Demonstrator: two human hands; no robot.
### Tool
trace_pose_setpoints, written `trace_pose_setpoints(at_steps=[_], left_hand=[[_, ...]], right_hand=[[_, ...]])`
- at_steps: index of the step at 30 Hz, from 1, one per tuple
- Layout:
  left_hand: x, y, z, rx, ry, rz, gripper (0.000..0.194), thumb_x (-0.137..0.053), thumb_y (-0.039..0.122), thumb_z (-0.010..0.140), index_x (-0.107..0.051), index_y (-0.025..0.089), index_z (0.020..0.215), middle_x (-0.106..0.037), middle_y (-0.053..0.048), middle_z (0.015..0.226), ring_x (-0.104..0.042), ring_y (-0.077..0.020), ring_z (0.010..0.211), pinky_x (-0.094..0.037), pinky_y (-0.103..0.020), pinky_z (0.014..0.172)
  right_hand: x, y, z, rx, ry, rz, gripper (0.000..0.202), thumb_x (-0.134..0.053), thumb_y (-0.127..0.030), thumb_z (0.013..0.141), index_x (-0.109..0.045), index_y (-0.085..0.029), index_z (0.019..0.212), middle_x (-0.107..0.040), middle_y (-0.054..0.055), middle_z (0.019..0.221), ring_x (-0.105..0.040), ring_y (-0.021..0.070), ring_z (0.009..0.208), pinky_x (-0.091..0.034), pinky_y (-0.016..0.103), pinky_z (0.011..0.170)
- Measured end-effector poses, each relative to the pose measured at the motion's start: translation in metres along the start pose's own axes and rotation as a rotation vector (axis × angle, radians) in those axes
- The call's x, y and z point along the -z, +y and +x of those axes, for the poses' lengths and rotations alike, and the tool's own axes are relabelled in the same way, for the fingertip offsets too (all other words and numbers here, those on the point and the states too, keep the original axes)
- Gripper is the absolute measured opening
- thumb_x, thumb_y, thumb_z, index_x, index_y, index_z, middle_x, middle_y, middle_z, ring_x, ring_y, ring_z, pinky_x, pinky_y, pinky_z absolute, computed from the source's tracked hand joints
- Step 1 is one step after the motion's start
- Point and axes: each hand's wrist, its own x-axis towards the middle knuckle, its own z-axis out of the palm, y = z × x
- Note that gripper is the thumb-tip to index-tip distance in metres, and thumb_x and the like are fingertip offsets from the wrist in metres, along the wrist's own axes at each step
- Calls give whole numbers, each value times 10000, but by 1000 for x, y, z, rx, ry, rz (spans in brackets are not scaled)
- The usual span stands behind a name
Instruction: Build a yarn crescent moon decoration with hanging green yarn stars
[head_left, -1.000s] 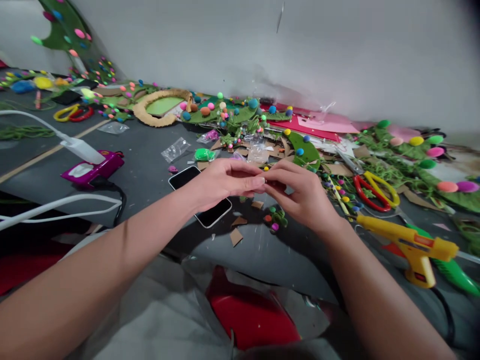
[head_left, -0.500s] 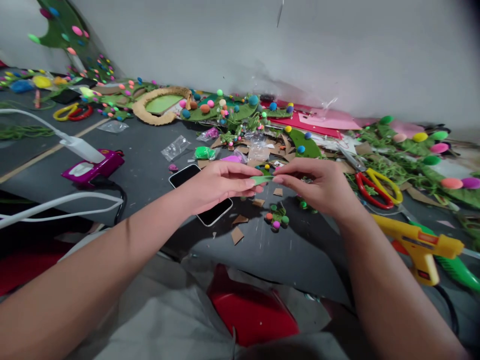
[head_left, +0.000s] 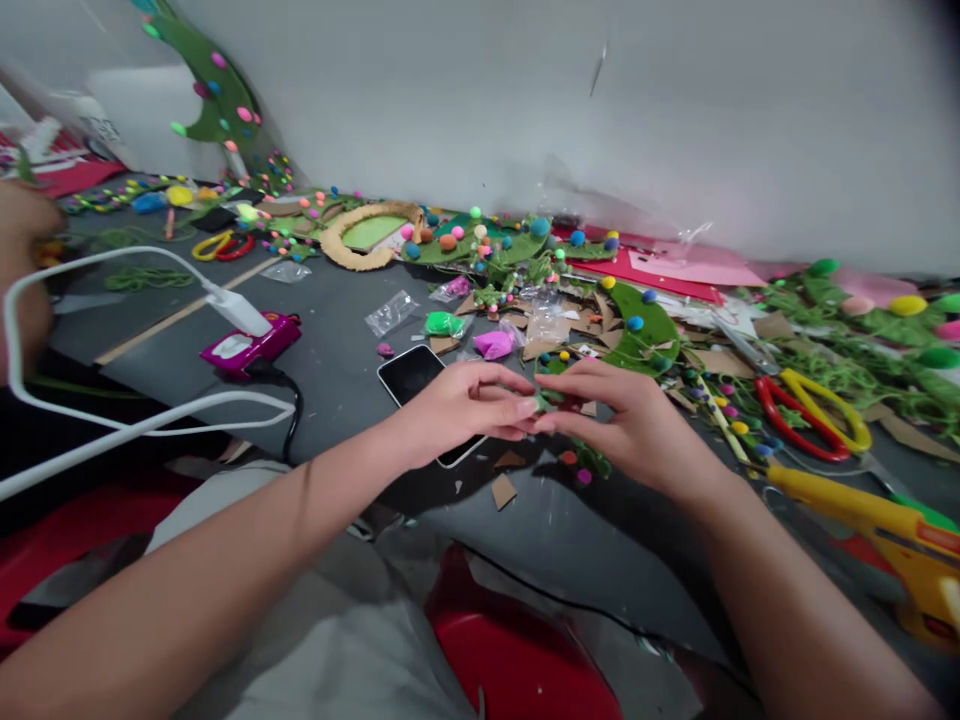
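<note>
My left hand (head_left: 476,403) and my right hand (head_left: 619,405) meet above the dark grey table. Between their fingertips is a small green piece (head_left: 547,399), mostly covered by the fingers, and both hands pinch it. A phone (head_left: 412,374) lies partly under my left hand. Just below my right hand sits a small green cluster with coloured balls (head_left: 584,476). Scraps of brown cardboard (head_left: 503,491) lie in front of the hands.
On the right are red and yellow scissors (head_left: 802,418) and a yellow glue gun (head_left: 847,502). A purple adapter (head_left: 251,346) with white and black cables is at left. Green ball-trimmed decorations line the wall. Another person's hand (head_left: 26,235) shows at far left.
The view has swung left, bringing another person's hand into sight. My fingers have closed in on the green piece, which now shows less between them.
</note>
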Motion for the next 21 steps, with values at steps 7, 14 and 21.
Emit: trace_pose_setpoints(at_steps=[7, 14, 21], left_hand=[[-14, -2, -9, 55, 86, -40, 328, -784, 216, 865, -580, 131, 1107, -744, -35, 776, -734, -134, 738, -610, -295, 784], [-6, -6, -8, -110, -4, 102, 332, -745, 341, 898, -676, 166, 1171, -753, -67, 972, -727, -176, 913, -592, -302, 807], [-5, -4, -9, -176, 4, 320, 307, -635, 390, 961, -776, 128, 1037, -771, -93, 943, -693, -181, 871, -544, -301, 809]], right_hand=[[-13, -10, -1, 88, -100, -150, 465, -616, -350, 982, -587, -236, 1432, -639, 84, 1113, -640, 194, 948, -532, 342, 822], [-12, -18, -4, 96, -38, -5, 369, -557, -212, 1008, -597, -271, 1370, -676, 48, 1287, -650, 151, 1160, -512, 267, 970], [-14, -10, -4, 63, 18, -159, 229, -602, -312, 990, -666, -229, 1194, -731, 43, 1040, -686, 180, 930, -534, 302, 808]])
